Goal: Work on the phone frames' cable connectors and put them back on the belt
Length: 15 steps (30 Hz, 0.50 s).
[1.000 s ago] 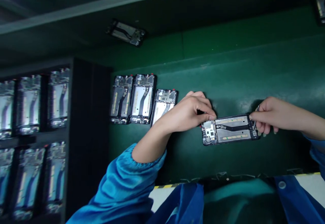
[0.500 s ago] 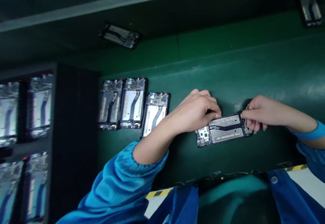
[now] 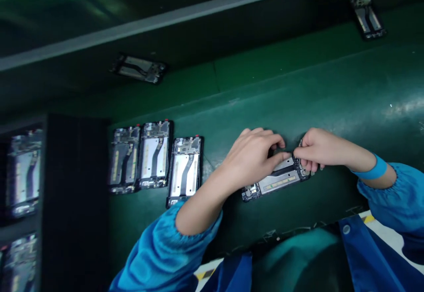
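An opened phone (image 3: 278,183), its circuit board and dark flex cable exposed, lies tilted on the green work surface in front of me. My left hand (image 3: 253,156) arches over its upper edge and hides part of it. Thumb and index finger are apart there, the thumb reaching the phone's edge close to my other hand. With curled fingers, my right hand (image 3: 320,149) pinches at the phone's right end. A small metallic bit shows beside those fingertips, too small to name. What lies under the right fingertips is hidden.
To the left, three more opened phones (image 3: 154,157) lie side by side. Beyond them stands a dark rack (image 3: 77,186) holding further phones. Two others rest along the back, one phone (image 3: 138,68) at left and one phone (image 3: 367,17) at right. A grey rail (image 3: 179,17) crosses behind.
The view has shifted, so most things sit further left and lower. My left thumb and index finger have parted and moved along the phone's edge towards my right hand, which stays at the end.
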Each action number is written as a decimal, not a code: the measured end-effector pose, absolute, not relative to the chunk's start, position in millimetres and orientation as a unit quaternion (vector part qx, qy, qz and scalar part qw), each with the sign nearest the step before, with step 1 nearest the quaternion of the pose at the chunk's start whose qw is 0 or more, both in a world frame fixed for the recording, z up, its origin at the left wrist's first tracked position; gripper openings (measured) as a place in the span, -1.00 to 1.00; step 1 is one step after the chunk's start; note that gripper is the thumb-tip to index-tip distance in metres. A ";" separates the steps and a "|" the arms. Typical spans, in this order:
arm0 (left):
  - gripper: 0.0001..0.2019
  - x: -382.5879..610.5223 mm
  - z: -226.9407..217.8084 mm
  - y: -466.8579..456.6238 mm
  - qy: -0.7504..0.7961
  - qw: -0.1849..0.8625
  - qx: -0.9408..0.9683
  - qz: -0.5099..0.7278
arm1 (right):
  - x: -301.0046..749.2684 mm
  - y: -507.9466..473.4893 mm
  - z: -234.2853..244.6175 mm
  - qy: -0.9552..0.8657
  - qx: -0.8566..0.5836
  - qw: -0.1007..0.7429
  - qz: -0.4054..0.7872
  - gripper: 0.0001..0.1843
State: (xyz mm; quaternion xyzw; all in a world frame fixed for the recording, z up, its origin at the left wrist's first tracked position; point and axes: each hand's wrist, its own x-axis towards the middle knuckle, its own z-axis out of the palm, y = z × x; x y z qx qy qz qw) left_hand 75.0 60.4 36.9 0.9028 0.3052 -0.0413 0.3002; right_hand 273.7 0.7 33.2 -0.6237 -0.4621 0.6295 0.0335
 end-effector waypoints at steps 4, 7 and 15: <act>-0.86 61.7 36.4 46.9 0.332 0.265 0.903 -0.060 | 285.3 1.2 34.9 -0.447 -0.603 0.172 0.638 -0.67; -0.86 60.0 34.5 42.6 0.333 0.315 0.889 -0.022 | 291.8 -1.0 37.1 -0.457 -0.633 0.328 0.532 -0.69; -0.84 68.7 30.8 33.9 0.385 0.446 0.779 0.216 | 268.7 -17.7 36.3 -0.570 -0.601 0.270 0.492 -0.70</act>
